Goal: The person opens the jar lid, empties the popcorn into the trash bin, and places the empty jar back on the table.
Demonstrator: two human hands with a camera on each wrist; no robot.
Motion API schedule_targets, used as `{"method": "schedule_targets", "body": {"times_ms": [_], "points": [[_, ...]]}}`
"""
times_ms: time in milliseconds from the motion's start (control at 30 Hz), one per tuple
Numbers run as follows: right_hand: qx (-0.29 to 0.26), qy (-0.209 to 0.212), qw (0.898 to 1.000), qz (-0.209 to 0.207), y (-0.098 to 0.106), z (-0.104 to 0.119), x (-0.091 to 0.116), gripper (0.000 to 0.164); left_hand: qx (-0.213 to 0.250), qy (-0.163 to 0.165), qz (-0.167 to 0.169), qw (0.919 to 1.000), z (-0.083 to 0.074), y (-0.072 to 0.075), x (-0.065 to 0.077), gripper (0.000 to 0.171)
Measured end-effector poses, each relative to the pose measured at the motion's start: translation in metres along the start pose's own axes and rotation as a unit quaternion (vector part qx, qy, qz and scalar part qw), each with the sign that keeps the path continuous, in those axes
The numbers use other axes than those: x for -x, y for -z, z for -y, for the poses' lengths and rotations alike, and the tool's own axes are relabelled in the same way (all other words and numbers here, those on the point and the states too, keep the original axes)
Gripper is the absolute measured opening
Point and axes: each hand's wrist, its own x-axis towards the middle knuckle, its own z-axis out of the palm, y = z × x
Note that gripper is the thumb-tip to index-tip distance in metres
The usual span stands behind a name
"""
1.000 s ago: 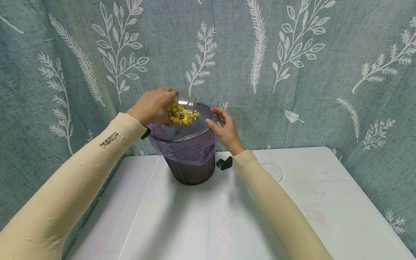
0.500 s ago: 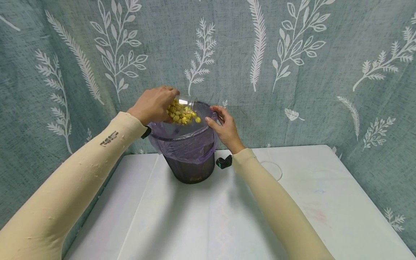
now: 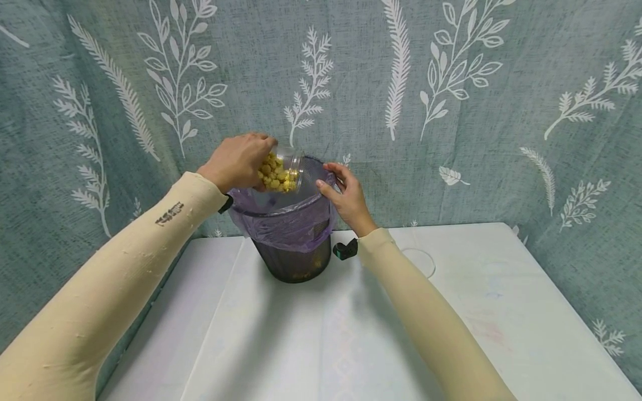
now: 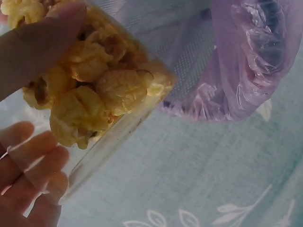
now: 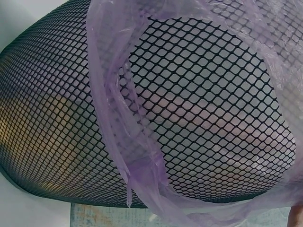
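My left hand [image 3: 239,161] grips a clear jar [image 3: 296,161] tipped onto its side, its mouth toward the right over the trash can. Yellow popcorn [image 3: 275,174] lies in the jar; in the left wrist view, large popped pieces [image 4: 90,101] press against the clear wall [image 4: 113,137]. The black mesh trash can [image 3: 293,264] stands on the table, lined with a purple plastic bag [image 3: 288,234] folded over its rim. At the can's right rim, my right hand [image 3: 351,200] holds on with thumb and fingers. Yellowish patches [image 5: 59,127] show through the mesh low in the can.
The white table [image 3: 281,345] reaches forward to a grey-green leaf-patterned curtain [image 3: 361,111]. A thin white ring [image 3: 433,264] lies on the table, right of the can and partly behind my right forearm. A black wrist device [image 3: 346,250] sits at my right cuff.
Popcorn has moved along the jar, and a piece at its mouth has dropped into the can. More yellow shows near the can's bottom. Both hands hold nearly the same place.
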Motion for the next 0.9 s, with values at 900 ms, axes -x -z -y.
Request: {"method": "schedule_targets", "body": {"times_ms": [900], "points": [[0.000, -0.006, 1.000, 0.000, 0.0007, 0.0024, 0.0007, 0.053, -0.006, -0.004, 0.000, 1.0000, -0.0072, 0.0021, -0.0003, 0.076]]}}
